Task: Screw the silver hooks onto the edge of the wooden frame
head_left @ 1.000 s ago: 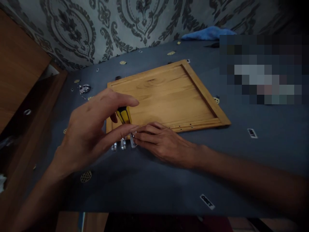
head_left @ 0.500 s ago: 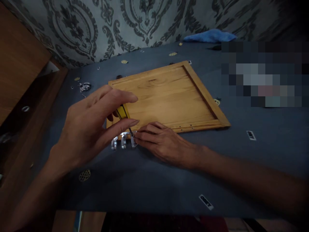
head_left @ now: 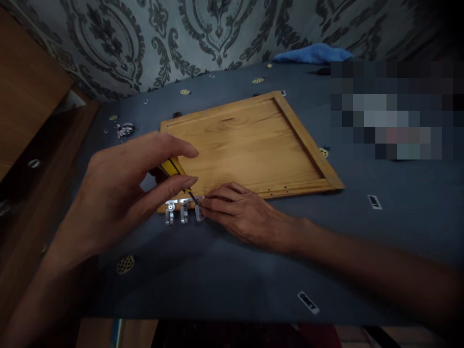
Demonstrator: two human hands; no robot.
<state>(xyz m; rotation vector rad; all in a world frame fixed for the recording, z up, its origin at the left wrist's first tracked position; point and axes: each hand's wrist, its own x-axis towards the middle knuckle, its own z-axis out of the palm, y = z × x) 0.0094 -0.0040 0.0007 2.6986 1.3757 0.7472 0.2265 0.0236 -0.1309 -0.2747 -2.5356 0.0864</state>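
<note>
A yellow and black screwdriver (head_left: 174,167) sits in my left hand (head_left: 123,179), its handle leaning up toward the palm, with thumb and index finger apart at the front. Its thin shaft slants down to the right, the tip at the right part of a silver metal hook rail (head_left: 177,201). That rail lies along the near left edge of a framed wooden board (head_left: 232,150), several curved hooks hanging over the side. My right hand (head_left: 246,212) has its fingers closed together at the rail's right end and the board's near edge; the fingertips' exact grip is partly hidden.
Beyond the board's left corner lies a small pile of silver metal pieces (head_left: 125,130). A blue cloth (head_left: 315,53) rests at the back by the patterned wall. Wooden furniture (head_left: 32,87) borders the dark blue tabletop (head_left: 253,285) on the left. A blurred patch covers the far right.
My left hand has shifted slightly left, and the screwdriver now tilts more, its handle lower and further left. The right hand stays in place at the rail.
</note>
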